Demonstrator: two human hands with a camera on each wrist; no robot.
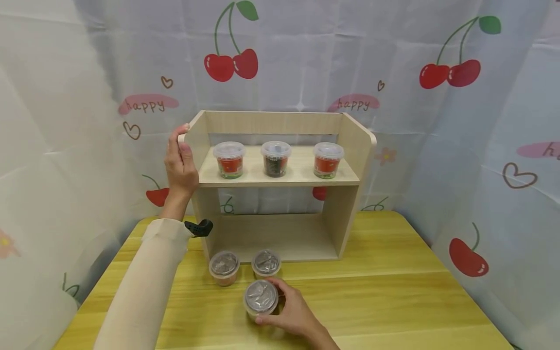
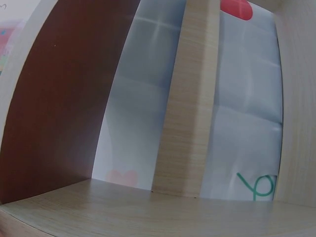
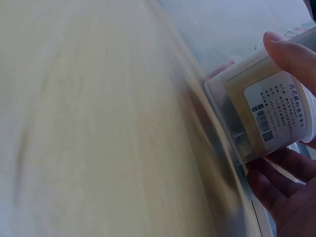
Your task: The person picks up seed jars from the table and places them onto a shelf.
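My left hand (image 1: 180, 170) grips the front edge of the left side panel of a pale wooden two-tier shelf (image 1: 273, 122). The left wrist view looks into the shelf's lower bay, and the hand itself is out of that picture. Low in the head view, my right hand (image 1: 294, 311) holds a clear lidded plastic tub (image 1: 261, 297) at its side. From the right wrist, the thumb and fingers show on opposite sides of that tub, which has a tan wrap and a white barcode label (image 3: 271, 111). Whether its base touches the table cannot be told.
Two similar tubs, one left (image 1: 224, 267) and one right (image 1: 266, 263), stand before the shelf on the yellow wood-grain table (image 1: 393, 287). Three clear-lidded tubs line the upper tier: left (image 1: 230, 164), middle (image 1: 275, 164) and right (image 1: 326, 164). A cherry-print curtain (image 1: 297, 58) hangs behind.
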